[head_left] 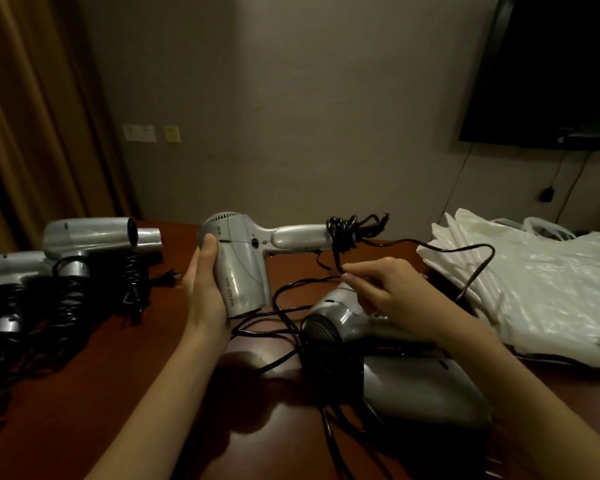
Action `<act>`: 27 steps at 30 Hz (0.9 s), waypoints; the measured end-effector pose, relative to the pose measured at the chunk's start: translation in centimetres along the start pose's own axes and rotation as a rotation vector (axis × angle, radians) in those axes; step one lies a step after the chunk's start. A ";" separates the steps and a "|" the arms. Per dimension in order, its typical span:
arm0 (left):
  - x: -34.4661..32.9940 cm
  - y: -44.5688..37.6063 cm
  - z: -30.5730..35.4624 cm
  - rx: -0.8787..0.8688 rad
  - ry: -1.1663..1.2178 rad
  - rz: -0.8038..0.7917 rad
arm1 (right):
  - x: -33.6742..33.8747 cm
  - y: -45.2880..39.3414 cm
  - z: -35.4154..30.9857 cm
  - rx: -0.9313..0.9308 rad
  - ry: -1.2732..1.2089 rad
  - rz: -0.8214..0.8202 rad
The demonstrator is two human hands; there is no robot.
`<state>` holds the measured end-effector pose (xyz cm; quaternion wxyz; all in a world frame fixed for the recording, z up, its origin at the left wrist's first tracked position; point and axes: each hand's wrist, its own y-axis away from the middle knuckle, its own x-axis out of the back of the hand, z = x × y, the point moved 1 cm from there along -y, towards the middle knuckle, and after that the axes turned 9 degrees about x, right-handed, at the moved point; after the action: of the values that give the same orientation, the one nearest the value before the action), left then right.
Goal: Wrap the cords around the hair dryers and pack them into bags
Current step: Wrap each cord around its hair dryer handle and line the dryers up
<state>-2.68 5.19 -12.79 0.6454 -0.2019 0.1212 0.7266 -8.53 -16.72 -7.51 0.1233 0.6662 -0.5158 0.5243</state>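
My left hand (203,292) grips the barrel of a silver hair dryer (246,258) held above the table, its handle pointing right. Several turns of its black cord (347,232) are wound round the end of the handle. My right hand (392,292) pinches the loose part of that cord just below the coil. The rest of the cord loops over the table and toward the white plastic bags (534,278) on the right.
Two more silver dryers (388,355) lie under my right forearm with tangled cords. At the left lie dryers (90,237) with cords wound beside them. The table (118,393) is dark red wood. A dark TV (551,71) hangs on the wall at the upper right.
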 end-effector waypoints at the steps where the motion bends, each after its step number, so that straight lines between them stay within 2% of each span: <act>1: -0.1 0.1 0.1 0.032 0.019 -0.024 | -0.2 -0.1 0.0 0.003 -0.041 -0.005; 7: -0.7 0.3 -0.3 0.219 0.081 -0.217 | 0.0 0.5 0.6 -0.095 -0.187 -0.069; 13: -0.5 0.1 0.0 0.241 0.000 -0.364 | 1.6 1.5 1.1 -0.196 -0.028 -0.122; 17: -0.4 0.4 0.0 0.255 -0.116 -0.433 | 2.7 0.9 1.6 -0.273 -0.109 -0.148; 20: -0.4 0.6 -0.1 0.276 -0.188 -0.463 | 2.9 0.5 2.9 -0.242 -0.083 -0.143; 25: -0.3 0.5 0.0 0.205 -0.273 -0.456 | 3.4 1.4 3.1 -0.127 0.220 -0.090; 27: -0.4 0.6 0.2 0.180 -0.282 -0.455 | 3.3 1.2 2.9 -0.130 0.261 -0.089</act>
<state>-3.23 4.86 -12.49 0.8178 -0.0627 0.0461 0.5703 -8.15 -21.09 -6.46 0.2552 0.6052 -0.4984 0.5658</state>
